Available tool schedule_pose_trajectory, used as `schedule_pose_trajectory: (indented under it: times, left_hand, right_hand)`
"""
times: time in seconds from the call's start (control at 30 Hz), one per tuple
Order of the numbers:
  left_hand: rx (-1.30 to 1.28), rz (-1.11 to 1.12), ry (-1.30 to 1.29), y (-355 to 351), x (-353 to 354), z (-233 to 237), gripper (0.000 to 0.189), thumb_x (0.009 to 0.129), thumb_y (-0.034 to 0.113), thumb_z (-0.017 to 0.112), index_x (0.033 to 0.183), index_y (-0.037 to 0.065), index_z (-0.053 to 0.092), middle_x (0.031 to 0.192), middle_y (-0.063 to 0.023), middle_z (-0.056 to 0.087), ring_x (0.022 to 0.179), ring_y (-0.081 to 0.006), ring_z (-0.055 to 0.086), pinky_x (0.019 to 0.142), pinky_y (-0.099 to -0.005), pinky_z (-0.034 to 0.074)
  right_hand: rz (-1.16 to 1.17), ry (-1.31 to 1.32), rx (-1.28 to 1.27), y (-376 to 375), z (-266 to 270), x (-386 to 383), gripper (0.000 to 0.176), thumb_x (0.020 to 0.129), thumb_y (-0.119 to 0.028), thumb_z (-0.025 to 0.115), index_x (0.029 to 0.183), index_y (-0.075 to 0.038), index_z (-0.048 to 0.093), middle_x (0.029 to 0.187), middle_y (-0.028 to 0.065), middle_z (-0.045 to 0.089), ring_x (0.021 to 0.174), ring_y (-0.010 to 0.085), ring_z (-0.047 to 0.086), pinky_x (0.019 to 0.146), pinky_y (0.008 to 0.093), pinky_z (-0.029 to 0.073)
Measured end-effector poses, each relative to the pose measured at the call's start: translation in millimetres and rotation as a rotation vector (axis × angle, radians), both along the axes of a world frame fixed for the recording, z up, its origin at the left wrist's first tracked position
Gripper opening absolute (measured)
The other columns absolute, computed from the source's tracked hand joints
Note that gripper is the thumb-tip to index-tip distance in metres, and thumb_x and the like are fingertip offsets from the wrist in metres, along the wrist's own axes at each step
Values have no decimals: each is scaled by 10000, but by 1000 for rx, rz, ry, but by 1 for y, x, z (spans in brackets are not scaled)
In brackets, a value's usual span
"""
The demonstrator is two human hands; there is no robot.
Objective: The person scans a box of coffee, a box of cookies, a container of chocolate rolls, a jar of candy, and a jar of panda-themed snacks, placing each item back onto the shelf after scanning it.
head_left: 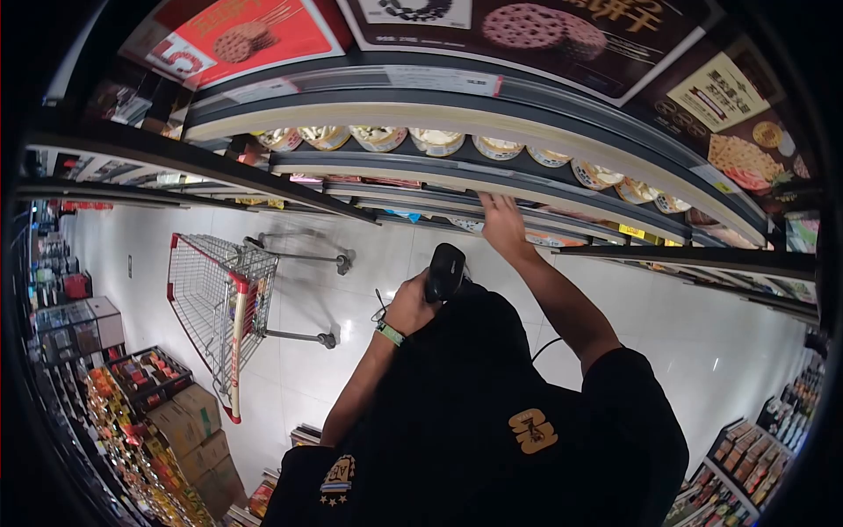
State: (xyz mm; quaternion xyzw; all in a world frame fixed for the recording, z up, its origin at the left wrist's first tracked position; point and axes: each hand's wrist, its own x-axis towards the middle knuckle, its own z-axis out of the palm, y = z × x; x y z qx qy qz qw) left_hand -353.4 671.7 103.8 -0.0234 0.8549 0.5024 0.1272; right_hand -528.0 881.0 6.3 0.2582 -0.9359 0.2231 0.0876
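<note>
My left hand (411,306) is wrapped round a black handheld device (446,270) with a rounded head, which looks like a barcode scanner. It is held upright in front of my chest, and its lower part is hidden. A thin dark cable shows beside the wrist, which wears a green band (390,333). My right hand (502,225) reaches forward with its fingers stretched out against the edge of a lower shelf (527,213). Nothing shows in that hand. Just above it, a row of round tubs (436,140) stands on a higher shelf.
A wire shopping cart (215,299) with red trim stands on the pale floor to the left. Large biscuit boxes (544,35) fill the top shelf. Cardboard boxes (198,430) and stacked goods are at lower left, more shelving (742,457) at lower right.
</note>
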Motion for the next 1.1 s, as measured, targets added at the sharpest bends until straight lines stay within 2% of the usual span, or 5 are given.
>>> schedule_pose_trajectory:
  times: [0.13,0.27,0.43,0.6,1.1]
  left_hand:
    - [-5,84,-47,-11,7,5,518,712,-5,704,1221,2,608,1002,-246,714,1000,-430,696,865,-434,558]
    - [0,190,-17,-28,23,8,518,719,-3,702,1227,3,604,971,-236,710,966,-428,699,855,-431,557]
    - [23,337,-25,-49,50,9,535,728,8,714,1251,8,597,957,-218,709,927,-396,709,841,-413,554]
    - [38,435,-56,-67,76,0,556,745,17,724,1283,8,586,984,-209,715,935,-383,704,847,-411,549]
    - [93,543,-35,-103,100,-3,546,737,-7,727,1261,26,576,937,-259,704,955,-450,684,837,-481,542]
  right_hand:
    - [183,-213,-40,-43,18,4,706,774,75,590,1471,-7,512,1481,217,479,1424,406,397,1200,485,325]
    - [264,-38,-18,-91,16,-6,723,781,63,601,1489,-27,484,1448,216,510,1387,409,428,1165,482,365]
    - [134,-292,328,-147,22,-29,553,852,-108,661,1374,7,519,1341,292,579,1245,488,558,1042,538,462]
    - [103,-225,234,-178,21,-47,284,878,-183,683,1088,5,710,1075,293,707,1003,472,688,889,563,532]
    - [-13,-321,309,-189,24,-70,393,1004,-312,577,1309,-79,664,1326,249,641,1204,497,599,1029,544,473]
